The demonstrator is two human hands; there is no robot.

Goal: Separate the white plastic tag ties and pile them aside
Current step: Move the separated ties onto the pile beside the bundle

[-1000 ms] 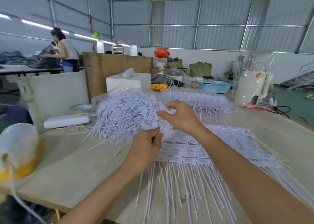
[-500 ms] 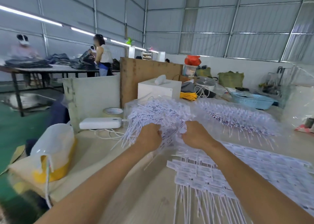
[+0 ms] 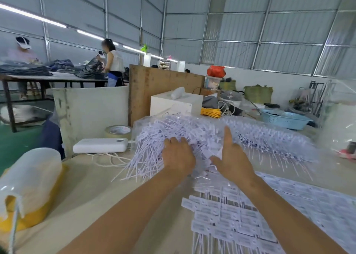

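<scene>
since half a second back, both our fists have let go: left hand (image 3: 178, 155) lies loose-fingered on the loose tie pile (image 3: 173, 136), right hand (image 3: 230, 155) flat and wide beside it. drop-off step looks done; next we reach for the joined tie sheets (image 3: 240, 221) nearer us.

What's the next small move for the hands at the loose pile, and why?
Probably draw both hands back to the joined sheet of tag ties and take a fresh grip on its near edge. The left hand and right hand lie open on the loose pile, holding nothing, while most ties look joined.
</scene>
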